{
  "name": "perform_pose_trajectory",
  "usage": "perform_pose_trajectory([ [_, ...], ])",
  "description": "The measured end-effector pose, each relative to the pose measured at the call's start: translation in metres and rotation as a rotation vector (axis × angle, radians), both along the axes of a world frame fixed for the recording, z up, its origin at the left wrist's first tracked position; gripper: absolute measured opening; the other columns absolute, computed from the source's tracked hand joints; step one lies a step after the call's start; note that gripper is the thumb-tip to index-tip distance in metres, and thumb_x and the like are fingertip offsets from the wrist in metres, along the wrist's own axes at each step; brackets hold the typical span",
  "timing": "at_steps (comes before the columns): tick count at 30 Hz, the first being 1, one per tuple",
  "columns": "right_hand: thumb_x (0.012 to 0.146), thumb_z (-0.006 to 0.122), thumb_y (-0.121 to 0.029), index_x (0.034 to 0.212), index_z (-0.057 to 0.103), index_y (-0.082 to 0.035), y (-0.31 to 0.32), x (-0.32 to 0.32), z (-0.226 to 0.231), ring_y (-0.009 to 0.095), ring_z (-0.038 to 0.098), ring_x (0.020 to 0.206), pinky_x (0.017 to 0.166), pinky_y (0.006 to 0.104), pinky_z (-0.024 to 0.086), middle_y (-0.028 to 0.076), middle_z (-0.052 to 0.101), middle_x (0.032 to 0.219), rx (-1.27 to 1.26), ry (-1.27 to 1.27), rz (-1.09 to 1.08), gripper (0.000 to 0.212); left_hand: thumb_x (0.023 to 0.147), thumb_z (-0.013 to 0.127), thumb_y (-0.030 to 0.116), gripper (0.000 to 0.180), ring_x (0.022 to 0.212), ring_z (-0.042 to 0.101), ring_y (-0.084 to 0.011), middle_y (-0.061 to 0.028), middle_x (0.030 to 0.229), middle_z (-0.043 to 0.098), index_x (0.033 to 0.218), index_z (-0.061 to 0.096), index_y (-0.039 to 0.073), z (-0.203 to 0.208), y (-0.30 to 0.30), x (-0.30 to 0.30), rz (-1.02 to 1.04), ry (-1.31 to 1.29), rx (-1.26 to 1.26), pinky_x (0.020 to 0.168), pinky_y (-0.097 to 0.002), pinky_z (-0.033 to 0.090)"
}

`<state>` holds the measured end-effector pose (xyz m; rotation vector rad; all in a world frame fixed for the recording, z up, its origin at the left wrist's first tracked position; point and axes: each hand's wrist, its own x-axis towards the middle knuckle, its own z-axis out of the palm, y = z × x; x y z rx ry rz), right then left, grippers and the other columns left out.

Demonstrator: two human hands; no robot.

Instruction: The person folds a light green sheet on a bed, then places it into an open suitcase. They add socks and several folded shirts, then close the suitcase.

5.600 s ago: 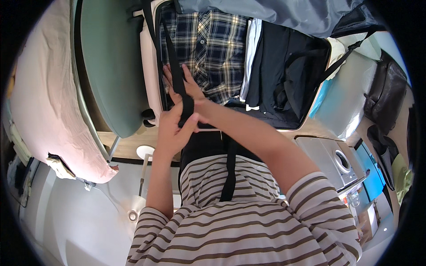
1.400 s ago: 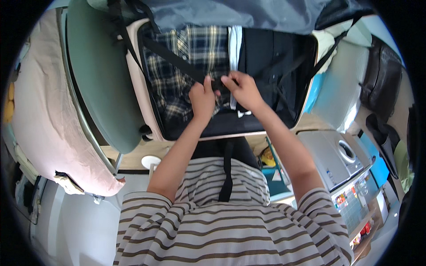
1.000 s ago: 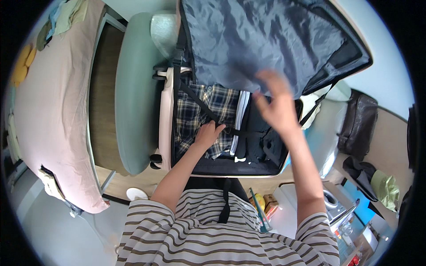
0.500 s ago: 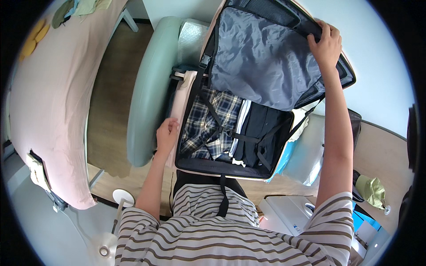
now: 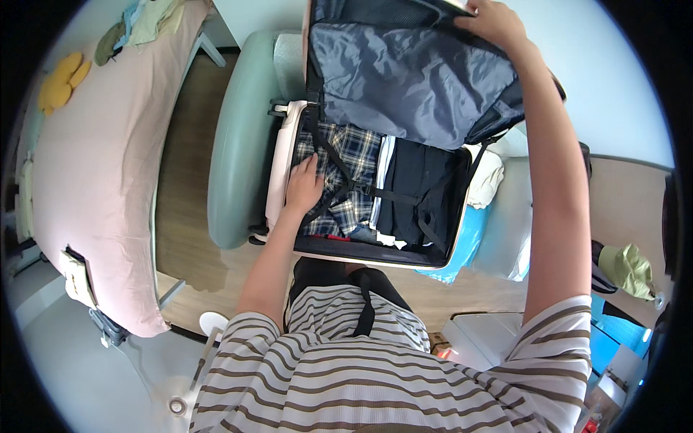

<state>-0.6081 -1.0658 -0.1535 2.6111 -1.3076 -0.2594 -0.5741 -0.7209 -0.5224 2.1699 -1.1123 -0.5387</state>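
Observation:
An open pink suitcase (image 5: 277,167) with a black lining lies in front of me. Its raised lid (image 5: 411,83) has a wrinkled grey fabric panel. My right hand (image 5: 499,27) is closed around the lid's far edge. Over the suitcase's left rim reaches my left hand (image 5: 306,185), fingers stretched out against the packed clothes near a strap; it grasps nothing that I can see. Inside lie a dark plaid shirt (image 5: 354,148), a strip of white cloth and black folded clothes (image 5: 419,173). Black buckle straps (image 5: 393,195) cross over them.
A green inflated cushion-like object (image 5: 242,144) stands left of the suitcase. Further left is a bed with a pink sheet (image 5: 101,187). Plastic-wrapped packages (image 5: 505,216) lie on the right, beside a table with a green cap (image 5: 626,270). A white wall borders the lid.
My left hand has moved from the suitcase's outer left side onto the clothes inside. My right hand has shifted up and left along the lid's edge, and the lid stands more upright.

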Motion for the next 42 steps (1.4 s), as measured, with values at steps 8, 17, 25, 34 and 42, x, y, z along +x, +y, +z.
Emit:
perform_pose_trajectory([
  [8, 0.067, 0.058, -0.001, 0.096, 0.052, -0.007, 0.19, -0.181, -0.084, 0.027, 0.061, 0.059, 0.048, 0.0407, 0.047, 0.011, 0.056, 0.074, 0.202, -0.263, 0.507, 0.03, 0.098, 0.033, 0.043, 0.053, 0.111, 0.059, -0.0276, -0.0132, 0.129, 0.055, 0.133, 0.043, 0.004, 0.031, 0.09, -0.019, 0.512, 1.456, -0.357, 0.092, -0.0394, 0.046],
  [17, 0.069, 0.06, -0.004, 0.107, 0.058, -0.009, 0.3, -0.3, -0.257, 0.024, 0.061, 0.067, 0.06, 0.0346, 0.052, 0.01, 0.061, 0.098, 0.455, -0.484, 0.412, 0.039, 0.095, 0.035, 0.055, 0.065, 0.104, 0.059, -0.0172, -0.009, 0.118, 0.06, 0.127, 0.048, 0.0, 0.062, 0.131, -0.033, 0.25, 1.512, 0.002, 0.09, -0.0331, 0.047],
  [25, 0.073, 0.06, -0.011, 0.09, 0.06, -0.008, 0.302, -0.296, -0.287, 0.029, 0.063, 0.074, 0.064, 0.0407, 0.051, 0.01, 0.063, 0.082, 1.015, -0.437, 0.284, 0.017, 0.091, 0.062, 0.029, 0.037, 0.087, 0.061, -0.0126, -0.002, 0.101, 0.064, 0.118, 0.057, 0.004, 0.017, 0.132, -0.036, 0.405, 1.059, 0.344, 0.074, -0.0307, 0.051],
  [34, 0.08, 0.059, -0.01, 0.089, 0.059, -0.002, 0.108, -0.343, -0.308, 0.032, 0.06, 0.071, 0.062, 0.0392, 0.048, 0.016, 0.061, 0.082, 0.401, -0.818, -0.212, 0.011, 0.091, 0.057, 0.035, 0.034, 0.056, 0.065, -0.0214, -0.01, 0.071, 0.068, 0.088, 0.068, 0.002, 0.055, 0.087, 0.058, -0.013, 0.219, 0.779, 0.059, -0.0347, 0.05],
  [42, 0.092, 0.05, -0.02, 0.105, 0.066, -0.007, -0.065, -0.337, -0.332, 0.033, 0.061, 0.095, 0.084, 0.038, 0.048, 0.018, 0.063, 0.102, 0.363, -0.659, -0.085, 0.024, 0.089, 0.041, -0.004, 0.031, 0.098, 0.06, -0.0291, -0.0141, 0.114, 0.058, 0.114, 0.055, 0.007, 0.024, -0.108, 0.119, -0.428, -0.26, -0.015, 0.083, -0.0368, 0.048],
])
